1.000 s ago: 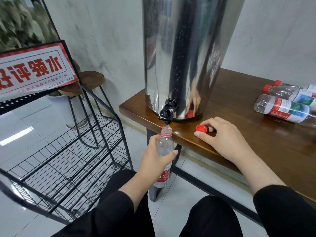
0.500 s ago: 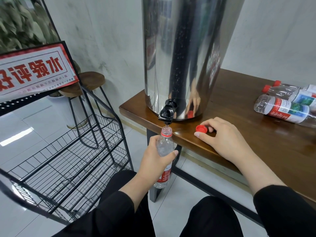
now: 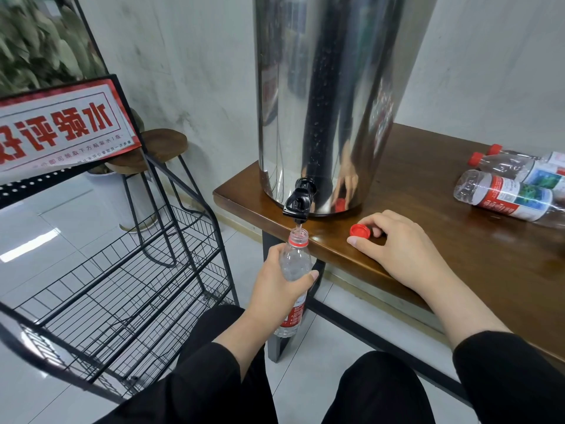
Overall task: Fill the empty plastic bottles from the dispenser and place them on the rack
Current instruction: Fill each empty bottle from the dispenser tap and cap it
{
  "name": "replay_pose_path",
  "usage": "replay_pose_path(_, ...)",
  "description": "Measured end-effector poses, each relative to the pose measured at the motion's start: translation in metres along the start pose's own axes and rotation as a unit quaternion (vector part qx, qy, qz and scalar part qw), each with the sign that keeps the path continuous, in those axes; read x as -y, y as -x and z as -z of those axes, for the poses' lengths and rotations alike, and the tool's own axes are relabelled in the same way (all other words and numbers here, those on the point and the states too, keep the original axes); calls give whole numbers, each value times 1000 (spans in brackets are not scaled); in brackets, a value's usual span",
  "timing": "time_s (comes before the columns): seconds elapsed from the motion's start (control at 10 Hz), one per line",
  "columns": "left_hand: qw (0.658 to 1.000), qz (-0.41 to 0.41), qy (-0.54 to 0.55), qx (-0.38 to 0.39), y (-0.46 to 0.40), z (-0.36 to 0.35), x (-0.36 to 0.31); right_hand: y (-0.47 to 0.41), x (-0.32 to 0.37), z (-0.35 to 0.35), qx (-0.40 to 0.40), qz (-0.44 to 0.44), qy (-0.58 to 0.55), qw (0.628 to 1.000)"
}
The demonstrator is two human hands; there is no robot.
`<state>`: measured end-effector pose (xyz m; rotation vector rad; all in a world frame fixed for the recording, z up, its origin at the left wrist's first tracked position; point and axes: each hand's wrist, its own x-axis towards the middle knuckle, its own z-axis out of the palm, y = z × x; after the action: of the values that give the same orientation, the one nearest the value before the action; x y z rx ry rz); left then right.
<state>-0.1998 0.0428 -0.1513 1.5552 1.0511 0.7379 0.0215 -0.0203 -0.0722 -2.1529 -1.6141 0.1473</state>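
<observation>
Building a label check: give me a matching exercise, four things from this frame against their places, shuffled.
Things:
1. red cap
2. open bottle
3. capped bottles
4. dispenser

Places:
A. lying on the table's right side
B. standing on the table's left end
C. under the tap, gripped by the left hand
D. on the table at the right hand's fingertips

Pairs: 1-D, 2-C, 3-A, 4-B

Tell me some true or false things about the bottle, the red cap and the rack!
1. The left hand holds the open bottle under the black tap. True.
2. The red cap is screwed on that bottle. False: it lies on the table, by the right hand.
3. Filled bottles stand on the wire rack. False: no bottles show on it.
4. More bottles lie on their sides on the table. True.
5. The dispenser is shiny metal. True.
</observation>
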Motion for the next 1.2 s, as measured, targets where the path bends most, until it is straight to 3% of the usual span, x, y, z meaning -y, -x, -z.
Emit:
replay_pose_path(0.9, 1000, -4, -13, -3, 0, -1, 0, 3, 5, 4, 12, -10, -13, 1000)
replay_pose_path(1.2, 1000, -3, -8, 0, 1, 0, -1, 8, 5, 10, -18, -46, -72, 996)
